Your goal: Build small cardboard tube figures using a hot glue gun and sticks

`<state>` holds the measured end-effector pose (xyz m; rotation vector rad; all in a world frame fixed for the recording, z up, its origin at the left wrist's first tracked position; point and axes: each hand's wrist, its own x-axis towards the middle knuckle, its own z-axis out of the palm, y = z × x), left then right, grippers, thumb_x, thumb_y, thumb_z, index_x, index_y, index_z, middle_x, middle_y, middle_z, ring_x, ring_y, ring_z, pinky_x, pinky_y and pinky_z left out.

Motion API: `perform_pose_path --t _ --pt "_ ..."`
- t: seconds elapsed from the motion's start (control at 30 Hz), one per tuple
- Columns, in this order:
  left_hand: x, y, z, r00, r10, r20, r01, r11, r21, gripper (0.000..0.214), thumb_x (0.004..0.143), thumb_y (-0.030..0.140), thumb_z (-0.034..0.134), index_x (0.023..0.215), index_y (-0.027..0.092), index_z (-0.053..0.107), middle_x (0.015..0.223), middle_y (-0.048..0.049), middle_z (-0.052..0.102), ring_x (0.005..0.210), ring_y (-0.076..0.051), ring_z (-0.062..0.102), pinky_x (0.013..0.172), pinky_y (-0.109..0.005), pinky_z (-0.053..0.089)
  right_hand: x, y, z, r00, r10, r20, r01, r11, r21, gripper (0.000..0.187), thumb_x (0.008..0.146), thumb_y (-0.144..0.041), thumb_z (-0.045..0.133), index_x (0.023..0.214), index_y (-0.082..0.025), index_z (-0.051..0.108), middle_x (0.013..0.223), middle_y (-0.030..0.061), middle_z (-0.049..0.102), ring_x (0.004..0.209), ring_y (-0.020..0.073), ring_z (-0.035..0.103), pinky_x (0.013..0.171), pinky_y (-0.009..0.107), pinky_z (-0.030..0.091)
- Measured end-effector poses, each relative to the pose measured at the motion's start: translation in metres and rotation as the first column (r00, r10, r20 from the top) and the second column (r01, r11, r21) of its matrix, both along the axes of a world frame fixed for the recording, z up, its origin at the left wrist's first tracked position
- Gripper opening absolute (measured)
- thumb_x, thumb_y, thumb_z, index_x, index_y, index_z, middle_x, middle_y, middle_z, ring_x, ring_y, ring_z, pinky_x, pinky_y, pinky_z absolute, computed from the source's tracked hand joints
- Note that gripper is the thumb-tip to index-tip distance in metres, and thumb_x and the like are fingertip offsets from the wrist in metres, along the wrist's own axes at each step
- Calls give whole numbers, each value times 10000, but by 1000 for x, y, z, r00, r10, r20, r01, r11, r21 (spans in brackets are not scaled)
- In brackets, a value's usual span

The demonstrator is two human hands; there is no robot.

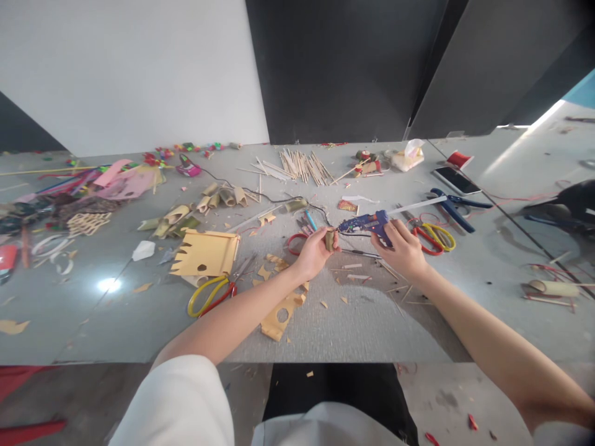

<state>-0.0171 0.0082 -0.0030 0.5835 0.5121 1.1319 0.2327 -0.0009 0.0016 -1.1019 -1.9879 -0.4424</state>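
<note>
Over the middle of the grey table, my right hand (403, 246) is closed around the handle of a blue glue gun (365, 223). A long pale glue stick (416, 204) sticks out of its back end. My left hand (315, 254) pinches a small greenish-brown bamboo piece (330, 241) upright. The gun's nozzle points left at the bamboo piece, close to its top; I cannot tell whether they touch. Red-handled scissors (296, 243) lie partly hidden behind my left hand. A blue pen-like stick (310, 220) lies just beyond it.
Yellow-and-red scissors (209, 297) lie beside a notched yellow card (207, 253) on the left. Split bamboo pieces (174, 218) and thin wooden sticks (304, 166) lie farther back. Blue pliers (453, 209), a phone (456, 180) and more scissors (434, 238) are at right. A black cord (274, 199) crosses the table.
</note>
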Motion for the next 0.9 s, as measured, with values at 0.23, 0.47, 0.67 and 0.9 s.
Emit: perform_pose_path --t 0.23,0.47,0.67,0.9 --pt "-1 1 -3 1000 -4 6 4 1000 16 203 1010 343 678 917 165 704 835 -30 646 732 -154 587 766 -331 523 -1 0 1 1000 14 11 -14 1000 27 197 978 -216 680 1175 -210 675 945 86 721 834 225 707 716 338 592" --pt "-1 0 -2 1000 -6 -12 6 1000 5 205 1007 356 688 913 174 702 825 -32 643 736 -154 593 765 -318 527 -1 -1 0 1000 3 15 -3 1000 16 199 986 -239 671 1183 -219 688 947 85 723 815 226 703 691 343 594" --pt "0 0 -2 1000 -2 -15 1 1000 -19 198 1000 359 706 922 176 703 837 -33 658 738 -152 605 774 -320 534 -2 -2 3 1000 11 -21 -12 999 -30 185 971 -237 684 1154 -220 707 931 88 725 808 230 703 674 343 587" --pt "-1 2 -7 1000 -8 15 8 1000 -14 182 985 334 712 894 178 689 783 -23 649 745 -163 625 778 -330 537 -4 -5 4 1000 -20 -11 20 1000 -2 47 971 -265 681 990 -226 662 824 58 677 706 193 633 630 325 532"
